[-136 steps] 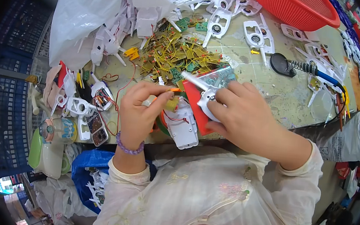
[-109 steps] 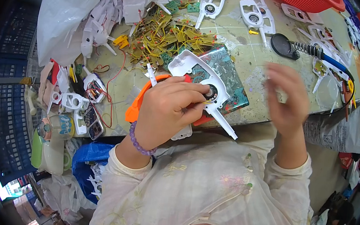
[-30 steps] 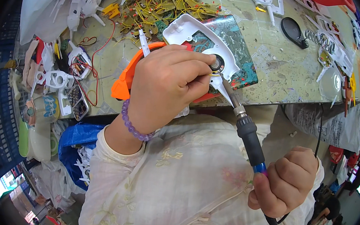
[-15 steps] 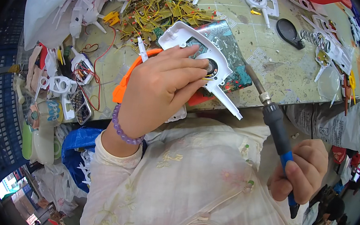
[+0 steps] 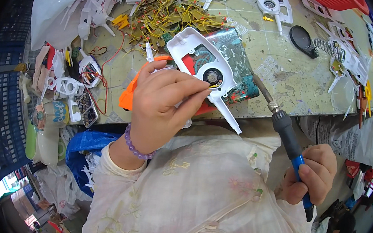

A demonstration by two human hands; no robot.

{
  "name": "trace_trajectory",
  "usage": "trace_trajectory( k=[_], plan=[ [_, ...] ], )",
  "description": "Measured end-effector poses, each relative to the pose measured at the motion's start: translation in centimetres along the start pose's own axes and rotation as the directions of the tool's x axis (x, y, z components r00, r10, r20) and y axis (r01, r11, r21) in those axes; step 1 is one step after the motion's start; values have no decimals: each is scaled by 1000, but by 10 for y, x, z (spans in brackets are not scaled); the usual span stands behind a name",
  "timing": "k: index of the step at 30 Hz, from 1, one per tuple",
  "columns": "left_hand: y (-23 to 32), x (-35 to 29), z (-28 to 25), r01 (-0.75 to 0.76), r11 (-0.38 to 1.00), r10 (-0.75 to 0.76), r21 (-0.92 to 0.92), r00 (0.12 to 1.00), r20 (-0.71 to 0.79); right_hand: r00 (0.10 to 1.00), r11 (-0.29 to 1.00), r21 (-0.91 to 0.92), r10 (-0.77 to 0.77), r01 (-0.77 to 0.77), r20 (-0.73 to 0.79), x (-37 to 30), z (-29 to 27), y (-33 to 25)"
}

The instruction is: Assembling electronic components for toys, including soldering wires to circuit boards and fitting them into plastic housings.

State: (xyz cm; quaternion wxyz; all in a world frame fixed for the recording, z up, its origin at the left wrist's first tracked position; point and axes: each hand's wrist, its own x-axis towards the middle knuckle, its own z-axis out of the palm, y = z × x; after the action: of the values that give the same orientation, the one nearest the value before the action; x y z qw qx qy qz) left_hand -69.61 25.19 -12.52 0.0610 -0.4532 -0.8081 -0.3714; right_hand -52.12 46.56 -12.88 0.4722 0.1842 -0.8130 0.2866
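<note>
A white plastic toy shell (image 5: 231, 76) with a long narrow handle lies open-side up near the bench edge. Set in its middle is a small round black speaker (image 5: 212, 76). Thumb and fingertips of my left hand (image 5: 166, 94) are pinched together at the speaker's lower rim, on a short yellow wire (image 5: 214, 86). My right hand (image 5: 311, 175) grips a blue and black soldering iron (image 5: 287, 130) in front of the bench. Its metal tip points up and left, beside the patterned dark block (image 5: 247, 79) under the shell, apart from the speaker.
A heap of small circuit boards with yellow wires (image 5: 182, 17) lies behind the shell. An orange plastic piece (image 5: 128, 94) sits by my left hand. White shells (image 5: 273, 6), a black ring-shaped part (image 5: 302, 41) and a coiled metal stand (image 5: 330, 48) are on the right.
My left hand has drawn back from over the shell, its fingers coming together at the speaker's rim. The shell has turned slightly. The soldering iron stays almost in place.
</note>
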Motion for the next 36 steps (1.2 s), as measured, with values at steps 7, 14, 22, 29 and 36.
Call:
trace_trajectory(
  k=[7, 14, 22, 29, 36],
  plan=[
    [15, 6, 8, 87, 988, -89, 124, 996, 11, 999, 996, 74, 40, -42, 35, 6, -2, -1],
    [15, 8, 16, 43, 985, -42, 169, 999, -13, 993, 989, 134, 46, -61, 113, 19, 2, 1],
    [16, 7, 15, 61, 983, -64, 175, 998, 14, 992, 981, 191, -7, -17, 123, 19, 9, 7],
    [16, 5, 14, 75, 986, -75, 149, 997, -2, 990, 978, 206, -1, -28, 142, 21, 10, 7],
    [16, 5, 14, 73, 984, -76, 164, 997, 7, 986, 981, 191, 9, -41, 164, 22, 9, 5]
  ],
)
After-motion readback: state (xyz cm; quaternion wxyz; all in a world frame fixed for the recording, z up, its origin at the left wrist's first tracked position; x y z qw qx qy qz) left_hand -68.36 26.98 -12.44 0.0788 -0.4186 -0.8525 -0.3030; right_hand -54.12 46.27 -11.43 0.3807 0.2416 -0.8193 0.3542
